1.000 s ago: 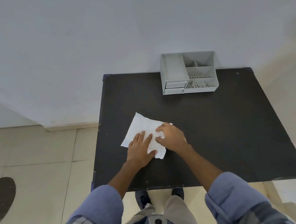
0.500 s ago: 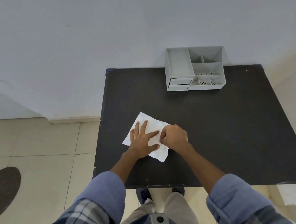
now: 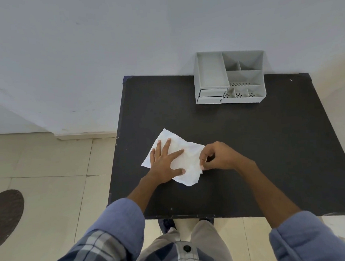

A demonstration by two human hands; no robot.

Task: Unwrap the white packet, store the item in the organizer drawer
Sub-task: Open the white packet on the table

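On the black counter (image 3: 269,144), your left hand (image 3: 165,163) is lying flat with fingers spread, pressing the crumpled white packet (image 3: 189,161), its long axis running diagonally; your right hand (image 3: 219,156) is pinching its right edge. Beyond, the grey organizer (image 3: 228,77) is sitting against the wall.

You are standing in a plain indoor room, home or small office, hard to tell which: a bare pale grey painted wall (image 3: 101,44), a cream tiled floor (image 3: 50,188), a small matte black square bench (image 3: 249,145) against the wall, and a grey plastic desk organizer with compartments and drawers (image 3: 210,73).
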